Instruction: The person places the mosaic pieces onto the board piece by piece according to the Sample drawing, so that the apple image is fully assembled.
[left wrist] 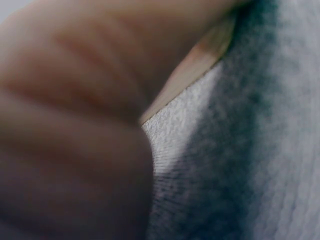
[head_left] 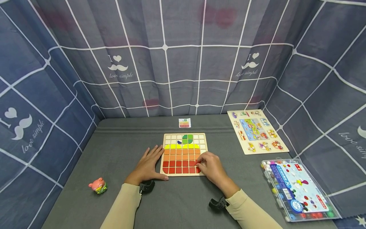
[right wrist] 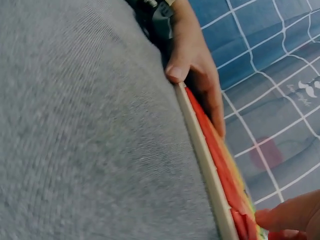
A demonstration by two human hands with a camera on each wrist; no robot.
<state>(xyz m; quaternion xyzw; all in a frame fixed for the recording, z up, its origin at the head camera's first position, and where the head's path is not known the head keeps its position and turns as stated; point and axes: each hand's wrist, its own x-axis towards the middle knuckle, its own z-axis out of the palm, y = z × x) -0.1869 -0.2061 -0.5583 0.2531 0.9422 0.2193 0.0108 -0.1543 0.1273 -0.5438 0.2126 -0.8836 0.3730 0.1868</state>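
A wooden mosaic board (head_left: 203, 141) lies flat on the grey table, its grid filled with red tiles (head_left: 178, 163) in the near rows. Orange tiles and a yellow row lie above them, with a green cluster (head_left: 187, 139) and a small dark blue piece (head_left: 179, 142) farther up. My left hand (head_left: 148, 163) rests at the board's left edge, fingers stretched out, thumb by the near corner. At the near right of the board, my right hand (head_left: 211, 165) pinches a red tile (head_left: 196, 162), mostly covered by the fingers. The left wrist view is largely blocked by blurred skin.
A small printed pattern card (head_left: 184, 123) lies beyond the board. A wooden picture puzzle (head_left: 238, 140) is at the far right, with a clear case of coloured balls (head_left: 303, 190) nearer. A pink pig figure (head_left: 98, 185) stands at left. Grid-patterned curtains (head_left: 183, 70) enclose the table.
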